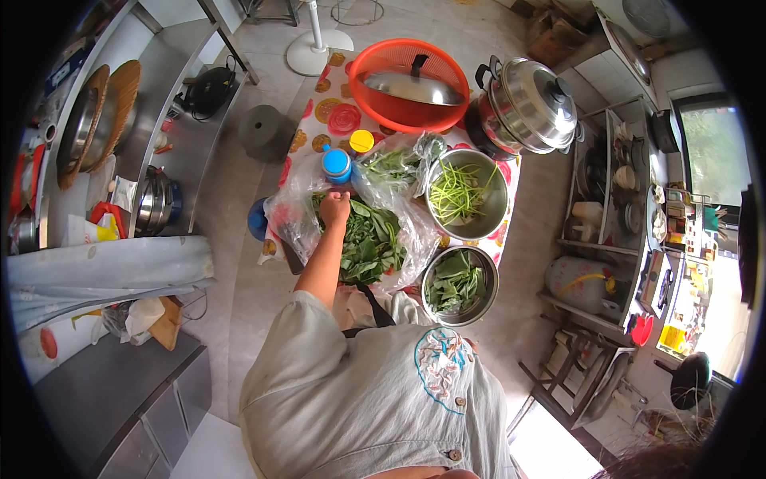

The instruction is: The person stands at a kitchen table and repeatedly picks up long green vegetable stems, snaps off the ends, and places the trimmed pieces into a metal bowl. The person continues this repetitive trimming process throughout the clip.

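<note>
My left hand (335, 209) is closed at the far end of a heap of dark leafy greens (369, 243), and the fingers hide what they hold. The heap lies in an opened clear plastic bag (415, 247) on the table. My right hand does not show. To the right of the bag stands a steel bowl (494, 297) with picked leaves (455, 282) in it. A second steel bowl (505, 209), farther off, holds cut green stems (460, 194). Just beyond my left hand are a blue-lidded bottle (337, 164) and a yellow lid (361, 141).
A red plastic basket (359, 100) with a metal pot lid (415, 86) sits at the table's far end, beside a large steel steamer pot (535, 104). Steel shelves (179, 48) stand left; a rack (594, 243) with a gas cylinder (576, 281) stands right.
</note>
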`<act>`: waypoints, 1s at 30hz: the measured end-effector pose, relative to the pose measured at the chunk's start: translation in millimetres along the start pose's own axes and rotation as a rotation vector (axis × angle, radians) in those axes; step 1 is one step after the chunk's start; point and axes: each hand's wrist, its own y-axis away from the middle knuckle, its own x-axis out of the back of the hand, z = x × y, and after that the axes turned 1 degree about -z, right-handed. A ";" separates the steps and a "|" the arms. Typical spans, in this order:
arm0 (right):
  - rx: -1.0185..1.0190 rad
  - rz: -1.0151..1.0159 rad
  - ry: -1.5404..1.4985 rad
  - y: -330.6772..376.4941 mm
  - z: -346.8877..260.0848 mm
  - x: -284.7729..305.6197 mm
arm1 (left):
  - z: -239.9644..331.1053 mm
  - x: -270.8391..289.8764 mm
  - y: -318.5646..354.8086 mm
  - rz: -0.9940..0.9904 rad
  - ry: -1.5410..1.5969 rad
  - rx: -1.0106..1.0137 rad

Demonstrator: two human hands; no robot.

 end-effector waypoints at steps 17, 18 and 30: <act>0.057 0.053 0.016 4.6 -153.1 6.6 | 88.8 118.0 119.1 -0.445 1.001 0.109; 0.134 0.038 -0.014 -6.3 -169.1 5.6 | 96.6 128.3 124.6 -0.477 1.016 0.038; 0.754 -0.211 0.011 0.8 -396.3 -56.2 | 137.0 155.0 172.4 -0.779 1.116 0.157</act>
